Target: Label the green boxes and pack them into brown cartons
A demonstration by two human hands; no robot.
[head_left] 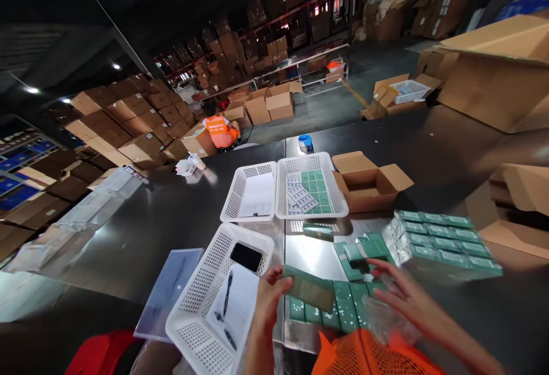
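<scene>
My left hand (269, 298) grips a flat green box (309, 289) by its left end, with the thumb on top. Below it on the metal table, a row of green boxes (343, 306) lies side by side in shiny wrap. My right hand (401, 290), fingers apart and a little blurred, hovers near a loose pile of green boxes (364, 251). Clear plastic film (388, 315) lies under that hand. Farther right sits a wrapped block of green boxes (450, 240). A single green box (318, 231) rests beyond the row.
One white basket (175, 323) holds a phone (246, 256), papers and pens. Two more baskets (281, 212) (227, 213) hold label sheets and paper. An open carton (364, 198) and a blue tape roll (305, 144) stand behind. A person in an orange vest (218, 131) sits beyond the table.
</scene>
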